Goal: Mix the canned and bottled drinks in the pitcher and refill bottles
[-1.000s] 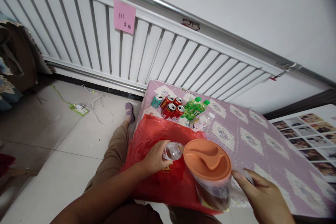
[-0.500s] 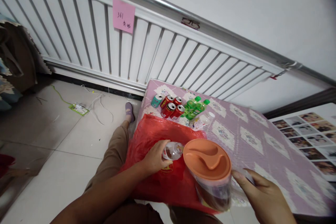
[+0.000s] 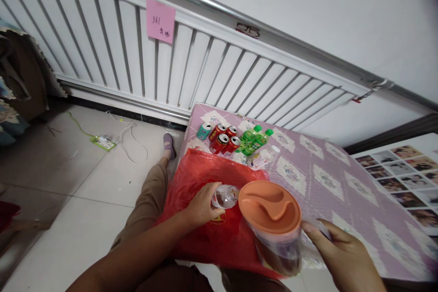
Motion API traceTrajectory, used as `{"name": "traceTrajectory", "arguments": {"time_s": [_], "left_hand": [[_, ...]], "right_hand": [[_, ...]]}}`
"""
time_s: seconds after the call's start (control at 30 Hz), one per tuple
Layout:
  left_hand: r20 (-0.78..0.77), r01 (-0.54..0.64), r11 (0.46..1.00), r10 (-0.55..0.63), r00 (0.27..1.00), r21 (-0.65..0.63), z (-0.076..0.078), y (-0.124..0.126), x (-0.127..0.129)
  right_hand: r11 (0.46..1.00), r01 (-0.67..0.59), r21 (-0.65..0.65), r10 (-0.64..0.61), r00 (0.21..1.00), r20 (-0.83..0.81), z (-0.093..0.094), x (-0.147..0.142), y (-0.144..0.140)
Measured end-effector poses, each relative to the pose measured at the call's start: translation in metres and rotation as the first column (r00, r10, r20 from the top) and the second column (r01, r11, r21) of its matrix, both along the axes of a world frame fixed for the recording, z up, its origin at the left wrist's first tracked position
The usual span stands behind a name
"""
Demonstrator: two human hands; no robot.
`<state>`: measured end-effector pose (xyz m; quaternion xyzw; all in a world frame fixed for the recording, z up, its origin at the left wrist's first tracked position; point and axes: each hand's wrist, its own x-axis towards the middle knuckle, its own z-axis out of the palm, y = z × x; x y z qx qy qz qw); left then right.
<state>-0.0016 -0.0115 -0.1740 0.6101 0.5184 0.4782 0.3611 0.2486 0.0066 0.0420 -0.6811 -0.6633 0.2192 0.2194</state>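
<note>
My left hand (image 3: 200,207) grips a small clear plastic bottle (image 3: 226,196) lying over a red plastic bag (image 3: 201,173) at the near edge of the table. My right hand (image 3: 337,255) holds the handle side of a clear pitcher (image 3: 280,251) with an orange lid (image 3: 269,206); dark liquid shows in its lower part. The pitcher stands just right of the bottle and hides the bottle's far end.
On the purple patterned tablecloth (image 3: 325,178) sit a teal can (image 3: 204,131), several red cans (image 3: 224,140), green bottles (image 3: 253,141) and a clear bottle (image 3: 263,159). White railings (image 3: 137,64) with a pink note (image 3: 160,21) stand behind. A power strip (image 3: 102,142) lies on the tiled floor.
</note>
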Motion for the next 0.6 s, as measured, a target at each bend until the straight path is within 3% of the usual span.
{"name": "traceTrajectory", "arguments": {"time_s": [0.37, 0.6], "left_hand": [[0.020, -0.001, 1.000, 0.001, 1.000, -0.006, 0.000, -0.001, 0.000], [0.017, 0.003, 1.000, -0.002, 1.000, -0.018, -0.002, 0.000, 0.000]], "right_hand": [[0.999, 0.015, -0.032, -0.015, 1.000, 0.001, 0.000, -0.001, 0.001], [0.998, 0.056, 0.041, -0.055, 0.998, -0.032, 0.002, -0.011, -0.007]]}}
